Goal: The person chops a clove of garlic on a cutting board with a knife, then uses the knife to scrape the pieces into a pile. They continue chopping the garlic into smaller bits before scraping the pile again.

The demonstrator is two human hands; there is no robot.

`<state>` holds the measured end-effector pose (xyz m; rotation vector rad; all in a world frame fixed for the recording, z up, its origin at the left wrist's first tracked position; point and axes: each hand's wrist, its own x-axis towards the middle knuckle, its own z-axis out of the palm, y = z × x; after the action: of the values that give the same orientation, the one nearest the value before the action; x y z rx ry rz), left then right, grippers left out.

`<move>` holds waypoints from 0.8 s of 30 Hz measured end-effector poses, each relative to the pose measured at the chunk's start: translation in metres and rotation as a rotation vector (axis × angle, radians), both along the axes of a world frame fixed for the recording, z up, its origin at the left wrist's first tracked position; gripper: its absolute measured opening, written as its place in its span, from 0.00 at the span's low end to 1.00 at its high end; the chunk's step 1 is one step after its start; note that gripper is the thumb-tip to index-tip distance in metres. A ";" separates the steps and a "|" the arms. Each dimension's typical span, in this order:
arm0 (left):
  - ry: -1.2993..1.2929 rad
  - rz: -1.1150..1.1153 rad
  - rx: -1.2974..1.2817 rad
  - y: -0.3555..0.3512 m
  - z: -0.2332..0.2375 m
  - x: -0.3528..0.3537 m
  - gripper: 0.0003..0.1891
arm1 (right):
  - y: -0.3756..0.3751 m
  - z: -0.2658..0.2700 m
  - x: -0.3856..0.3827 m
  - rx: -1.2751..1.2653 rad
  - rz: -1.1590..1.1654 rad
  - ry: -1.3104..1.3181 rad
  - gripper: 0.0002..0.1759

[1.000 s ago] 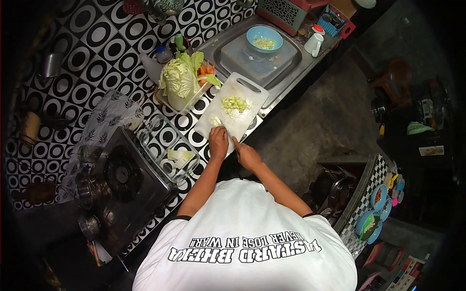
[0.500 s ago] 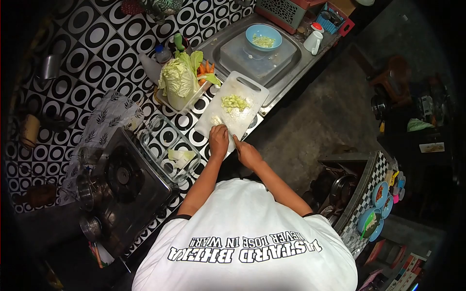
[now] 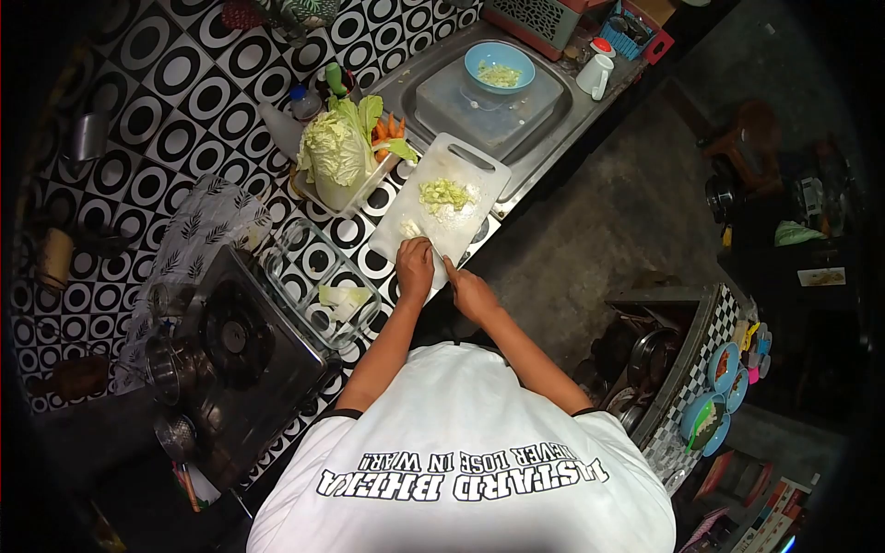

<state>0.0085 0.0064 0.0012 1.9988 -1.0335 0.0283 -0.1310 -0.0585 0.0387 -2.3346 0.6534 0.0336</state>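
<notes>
Pale green chopped leaves (image 3: 443, 194) lie in one loose heap on the middle of a white cutting board (image 3: 402, 203), which sits aslant at the counter's edge. Near and to the left of that heap, a smaller whitish piece (image 3: 408, 227) shows at the fingertips of the left hand (image 3: 415, 265). That hand is curled, fingers bunched downward, seemingly pinning it. The right hand (image 3: 474, 297) is closed round what looks like the handle of one knife (image 3: 440, 255), its blade slanting onto the near end of the board. The heap lies apart from both hands, so some of the vegetable appears cut and some is being held for the blade.

To the left, one glass dish (image 3: 377, 300) holds pale chunks, too overlapped to count. Farther, one whole cabbage (image 3: 334, 152) stands in a clear tub (image 3: 368, 191), with several orange carrots (image 3: 388, 134) on its right side; their exact number is hidden. Beyond the board, one blue bowl (image 3: 500, 89) with chopped bits rests on a translucent box (image 3: 475, 120) in the sink (image 3: 398, 83). One white pitcher (image 3: 595, 74) stands far right of it. Four more blue bowls (image 3: 717, 437) cluster at the right, and one stove (image 3: 277, 346) is at the left.
</notes>
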 end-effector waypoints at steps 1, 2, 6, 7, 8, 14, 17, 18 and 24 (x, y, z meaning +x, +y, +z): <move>0.002 0.003 -0.004 0.000 0.000 0.000 0.05 | 0.000 -0.001 0.000 -0.008 -0.003 -0.006 0.38; 0.004 0.005 -0.004 0.000 -0.001 -0.001 0.05 | 0.001 -0.002 -0.001 -0.015 -0.006 -0.011 0.38; 0.008 0.014 0.000 0.000 0.000 -0.001 0.05 | 0.003 -0.006 -0.001 -0.040 0.007 0.008 0.39; 0.007 0.016 -0.002 0.000 -0.001 -0.001 0.05 | 0.003 -0.007 -0.001 -0.052 0.007 0.011 0.40; 0.008 0.017 -0.002 0.000 -0.001 -0.001 0.05 | 0.003 -0.009 -0.001 -0.065 0.006 0.016 0.41; 0.041 0.031 -0.006 0.000 0.001 -0.003 0.05 | 0.009 -0.014 0.000 -0.106 0.017 0.061 0.45; 0.032 0.027 -0.011 0.000 -0.001 -0.003 0.05 | 0.010 -0.021 0.000 -0.117 0.020 0.047 0.48; 0.035 0.029 -0.014 -0.001 0.000 -0.003 0.05 | 0.009 -0.022 0.000 -0.116 0.021 0.048 0.48; 0.024 0.024 -0.011 0.000 0.001 -0.002 0.05 | 0.008 -0.027 0.000 -0.150 0.048 0.024 0.45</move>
<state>0.0068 0.0061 0.0019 1.9973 -0.9920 0.0227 -0.1313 -0.0509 0.0119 -2.4975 0.6306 0.0352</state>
